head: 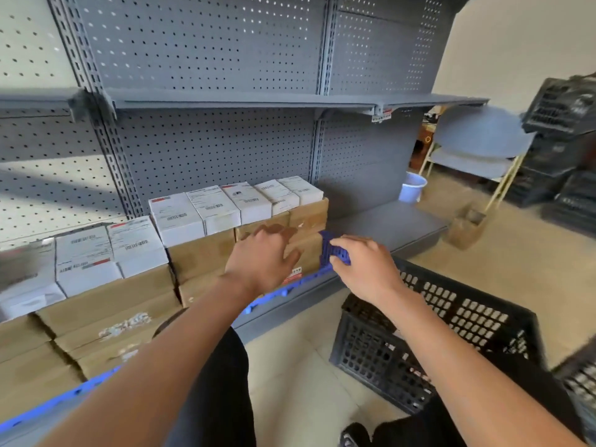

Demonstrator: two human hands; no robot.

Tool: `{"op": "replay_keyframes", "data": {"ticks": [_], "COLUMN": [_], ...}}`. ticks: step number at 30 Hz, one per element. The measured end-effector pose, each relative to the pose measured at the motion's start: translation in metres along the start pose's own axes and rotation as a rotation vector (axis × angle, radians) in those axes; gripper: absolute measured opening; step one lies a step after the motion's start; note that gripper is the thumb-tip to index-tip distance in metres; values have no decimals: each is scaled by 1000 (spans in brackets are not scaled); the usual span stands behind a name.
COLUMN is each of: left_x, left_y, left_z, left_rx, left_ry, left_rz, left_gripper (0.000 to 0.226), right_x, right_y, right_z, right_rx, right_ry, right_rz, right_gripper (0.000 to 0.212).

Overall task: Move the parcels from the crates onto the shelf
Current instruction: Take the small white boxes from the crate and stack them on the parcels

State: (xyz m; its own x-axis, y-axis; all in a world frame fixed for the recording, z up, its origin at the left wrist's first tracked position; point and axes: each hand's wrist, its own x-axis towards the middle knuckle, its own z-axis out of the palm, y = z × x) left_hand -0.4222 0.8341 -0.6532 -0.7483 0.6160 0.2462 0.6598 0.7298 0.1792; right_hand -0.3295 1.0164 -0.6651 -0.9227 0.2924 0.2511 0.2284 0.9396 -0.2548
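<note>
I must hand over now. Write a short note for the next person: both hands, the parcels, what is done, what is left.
Left hand: flat against the parcels at the right end of the row.
Right hand: grips the blue divider beside them.
Done: parcels stacked on the bottom shelf.
Left: shelf space remains at the right; the crate looks empty, so check the other crates.

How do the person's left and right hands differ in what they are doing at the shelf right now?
The left hand lies with relaxed fingers against the front of the brown cardboard parcels stacked on the grey metal shelf, while the right hand curls its fingers round an upright blue perforated plastic divider at the end of the row. The left hand sits further left and slightly higher. Both reach forward over the shelf's front edge.
</note>
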Motion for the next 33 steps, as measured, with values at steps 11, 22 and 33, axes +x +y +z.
{"op": "replay_keyframes", "data": {"ticks": [11, 22, 33], "left_x": [33, 59, 67], "left_y": [123, 209, 239], "left_z": [38, 120, 246], "left_rx": [-103, -230, -174], "left_ry": [-74, -176, -424], "left_rz": [267, 416, 441], "left_gripper": [47, 44, 43], "right_x": [-72, -116, -136], "right_y": [102, 194, 273], "right_z": [-39, -21, 76], "right_rx": [-67, -72, 23], "right_ry": [76, -21, -185], "right_rz": [257, 491, 656], "right_gripper": [39, 43, 43]}}
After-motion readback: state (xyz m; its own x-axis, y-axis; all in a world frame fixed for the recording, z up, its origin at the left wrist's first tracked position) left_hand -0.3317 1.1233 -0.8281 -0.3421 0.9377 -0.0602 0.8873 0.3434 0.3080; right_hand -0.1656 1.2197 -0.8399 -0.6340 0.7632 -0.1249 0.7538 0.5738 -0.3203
